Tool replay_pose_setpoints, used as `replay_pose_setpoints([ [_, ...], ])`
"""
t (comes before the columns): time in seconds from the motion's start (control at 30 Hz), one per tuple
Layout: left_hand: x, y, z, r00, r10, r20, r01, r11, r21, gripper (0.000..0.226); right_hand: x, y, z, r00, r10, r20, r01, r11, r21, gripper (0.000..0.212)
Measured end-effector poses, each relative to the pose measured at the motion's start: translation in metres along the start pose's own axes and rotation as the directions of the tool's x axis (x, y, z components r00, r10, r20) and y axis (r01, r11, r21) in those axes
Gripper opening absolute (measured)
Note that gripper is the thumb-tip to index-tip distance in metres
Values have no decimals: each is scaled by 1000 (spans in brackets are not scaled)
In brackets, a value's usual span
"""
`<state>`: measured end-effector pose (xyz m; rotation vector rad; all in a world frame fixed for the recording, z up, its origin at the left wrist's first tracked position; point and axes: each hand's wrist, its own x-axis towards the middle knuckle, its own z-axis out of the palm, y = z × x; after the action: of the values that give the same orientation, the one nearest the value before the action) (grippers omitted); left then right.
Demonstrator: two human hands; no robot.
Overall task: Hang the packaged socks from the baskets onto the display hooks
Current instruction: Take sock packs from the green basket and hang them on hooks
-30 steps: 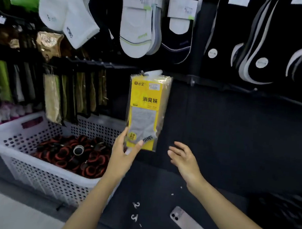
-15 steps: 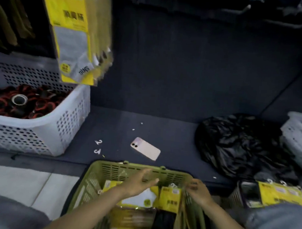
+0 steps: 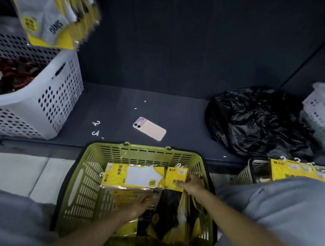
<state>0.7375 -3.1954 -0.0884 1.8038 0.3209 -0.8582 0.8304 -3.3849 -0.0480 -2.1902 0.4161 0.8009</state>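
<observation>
A green basket (image 3: pixel 90 175) on the floor in front of me holds several yellow sock packs. On top lies a flat pack with white socks (image 3: pixel 135 175). My right hand (image 3: pixel 193 183) pinches a smaller yellow sock pack (image 3: pixel 175 176) that stands upright at the basket's far right. My left hand (image 3: pixel 138 205) reaches into the middle of the basket, its fingers straight against the stack below the white-sock pack. At the top left, a bunch of hung yellow sock packs (image 3: pixel 50 15) dangles from the display, blurred.
A white perforated basket (image 3: pixel 54 97) with red and black items stands on the dark shelf at left. A phone (image 3: pixel 149 128) and two loose hooks (image 3: pixel 95 128) lie mid-shelf. A black bag (image 3: pixel 253 120), another white basket (image 3: pixel 324 113) and a basket of yellow packs (image 3: pixel 297 171) sit at right.
My view dropped from the display to the green basket. Both hands left the hung pack and went down into the basket; my right hand took hold of an upright yellow pack.
</observation>
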Motion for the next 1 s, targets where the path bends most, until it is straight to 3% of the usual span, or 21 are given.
replay_pose_setpoints([
  [0.2, 3, -12, 10, 993, -71, 93, 77, 995, -66, 52, 1, 6, 12, 998, -62, -6, 62, 997, -34, 70],
  [0.27, 3, -10, 12, 991, -69, 113, 80, 992, -94, 52, 1, 8, 13, 995, -89, -39, 85, 993, -80, 66],
  [0.43, -2, 7, 4, 992, -36, 122, 54, 988, -142, 37, -6, -5, -8, 994, -100, -33, 100, 995, 12, 53],
  [0.53, -7, 28, -6, 991, -35, 127, 57, 983, -174, 62, -23, -25, -28, 979, -198, 57, 188, 972, 138, 53],
  [0.6, -10, 46, -13, 978, -12, 209, 79, 946, -314, 70, -38, -41, -42, 955, -279, 98, 246, 932, 265, 48],
  [0.67, -16, 68, -29, 968, 72, 241, 62, 861, -505, 62, -50, -62, -55, 928, -366, 75, 318, 878, 359, 43],
  [0.73, -25, 94, -56, 972, 165, 166, -45, 827, -560, 53, -60, -83, -66, 900, -436, 33, 381, 819, 430, 41],
  [0.83, -49, 142, -105, 964, 260, -56, -254, 834, -489, 75, -74, -127, -78, 857, -514, -17, 450, 734, 508, 39],
  [1.0, -109, 206, -184, 807, 499, -315, -576, 782, -238, 41, -105, -223, -85, 676, -702, -223, 693, 503, 517, 34],
])
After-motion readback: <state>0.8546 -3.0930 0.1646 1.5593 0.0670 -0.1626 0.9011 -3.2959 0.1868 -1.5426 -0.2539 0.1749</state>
